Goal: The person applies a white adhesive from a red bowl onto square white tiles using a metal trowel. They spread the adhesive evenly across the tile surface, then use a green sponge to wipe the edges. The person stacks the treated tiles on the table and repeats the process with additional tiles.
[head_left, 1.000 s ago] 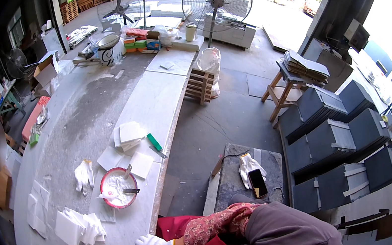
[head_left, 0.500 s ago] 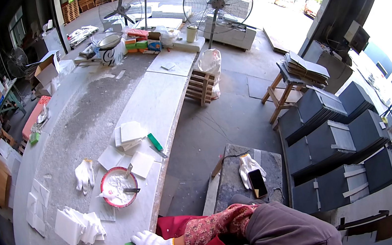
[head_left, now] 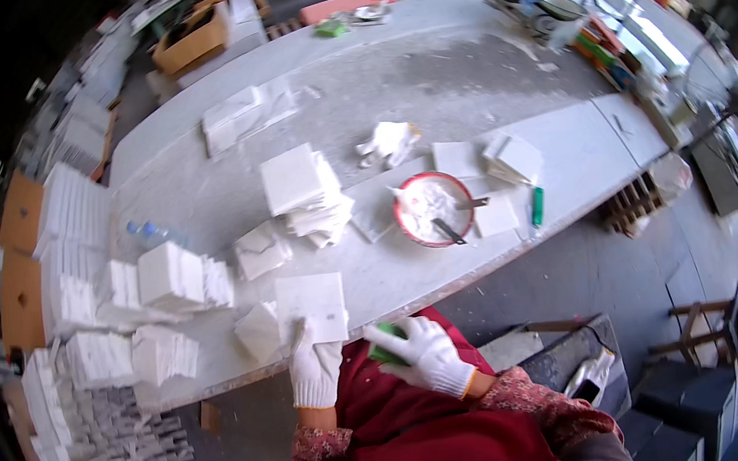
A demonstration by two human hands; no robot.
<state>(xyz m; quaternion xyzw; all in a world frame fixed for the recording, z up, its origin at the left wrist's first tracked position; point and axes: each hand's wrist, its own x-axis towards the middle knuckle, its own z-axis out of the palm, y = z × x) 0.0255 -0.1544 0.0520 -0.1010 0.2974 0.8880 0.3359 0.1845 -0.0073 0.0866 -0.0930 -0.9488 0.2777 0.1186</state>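
Note:
My left hand [head_left: 318, 375], in a white knit glove, grips a square white tile [head_left: 313, 300] by its near edge, fingers mostly beneath it. To its right, my right hand [head_left: 431, 355], gloved the same, closes around a green sponge or scouring pad [head_left: 387, 345], apart from the tile. Beyond them a red-rimmed bowl [head_left: 417, 235] of white paste holds two tools with dark handles. A stack of white tiles [head_left: 291, 178] stands left of the bowl, and more tiles [head_left: 260, 332] lie beside the one I hold.
White tile stacks [head_left: 172, 275] line the bench's left end, above a large pile of pieces [head_left: 141, 451]. A spare glove [head_left: 389, 141] and a green-handled tool [head_left: 537, 206] lie near the bowl. A stool [head_left: 537, 353] stands at right, past the bench's front edge.
My view has swung left, so the bowl and stool appear further right. My right hand has lifted the green sponge off the tile. My left hand, now plain to see, holds a tile.

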